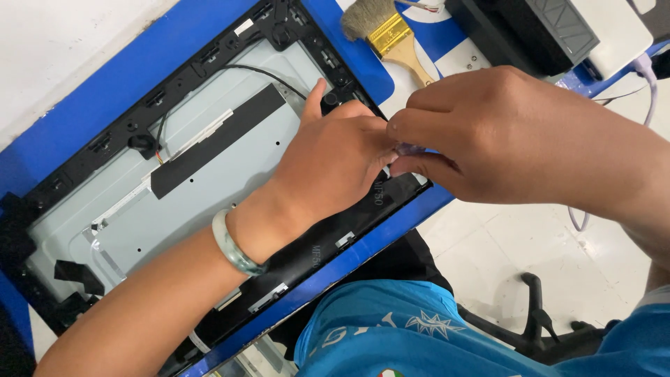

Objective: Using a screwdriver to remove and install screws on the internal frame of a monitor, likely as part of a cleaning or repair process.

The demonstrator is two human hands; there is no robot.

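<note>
The left hand, a pale green bangle on its wrist, presses flat on the near right corner of the black-framed monitor back panel, which fills the blue tabletop almost to its near edge. Just beside it, the right hand pinches a small pale purple piece in a narrow grip. Open room remains only past the far corner, where a gold-ferruled brush lies near a black box; a long black strip crosses the panel's grey metal.

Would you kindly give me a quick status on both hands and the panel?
Left hand resting on the panel corner. Right hand pinching a small pale piece there. Brush lies apart, nothing blocking.
</note>
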